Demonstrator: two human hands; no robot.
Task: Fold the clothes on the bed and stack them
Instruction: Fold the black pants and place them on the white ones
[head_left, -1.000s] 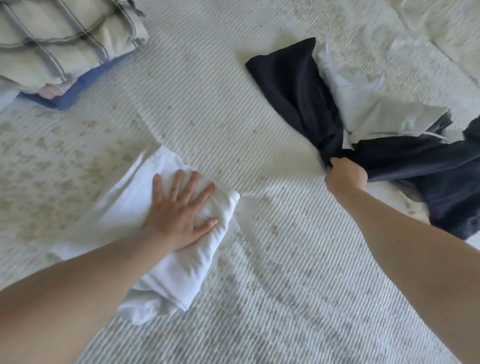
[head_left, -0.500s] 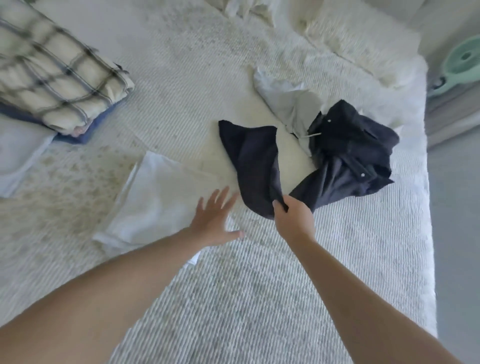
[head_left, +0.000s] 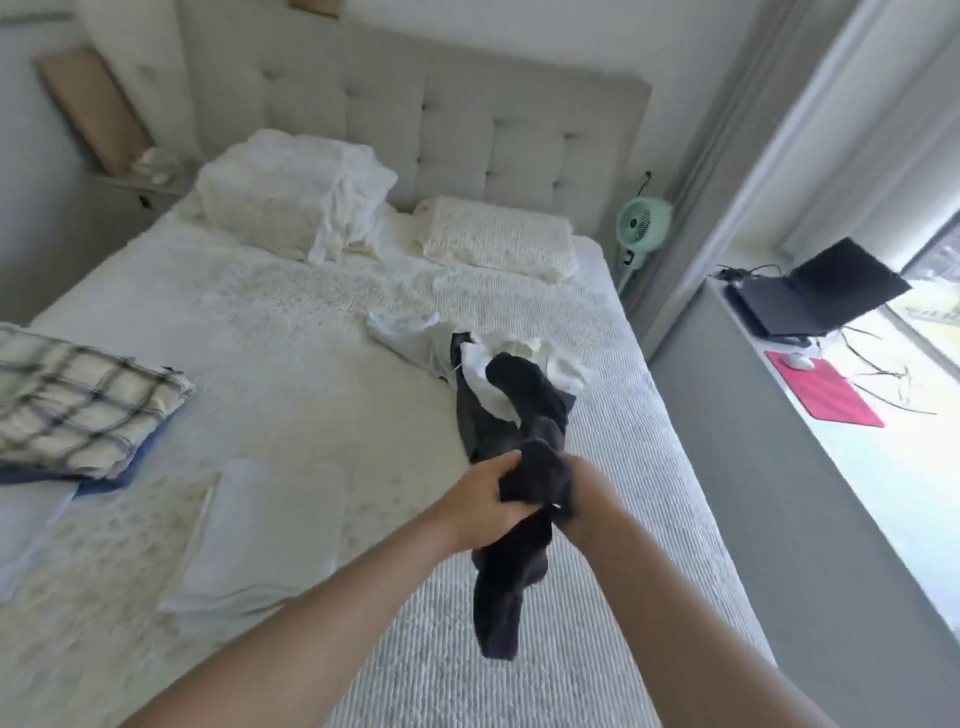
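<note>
Both hands (head_left: 485, 506) gripping dark garment (head_left: 524, 540), lifted

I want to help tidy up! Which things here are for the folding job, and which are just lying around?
For the job: dark navy garment gripped by left hand and right hand; folded white cloth; plaid folded stack; crumpled white clothes.

Just lying about: white pillows; mint green fan; black laptop; pink mat.

Folded stack (head_left: 78, 410) lies left on the bed (head_left: 291, 332); loose clothes (head_left: 467, 358) right (pillows (head_left: 395, 223) far behind).
</note>
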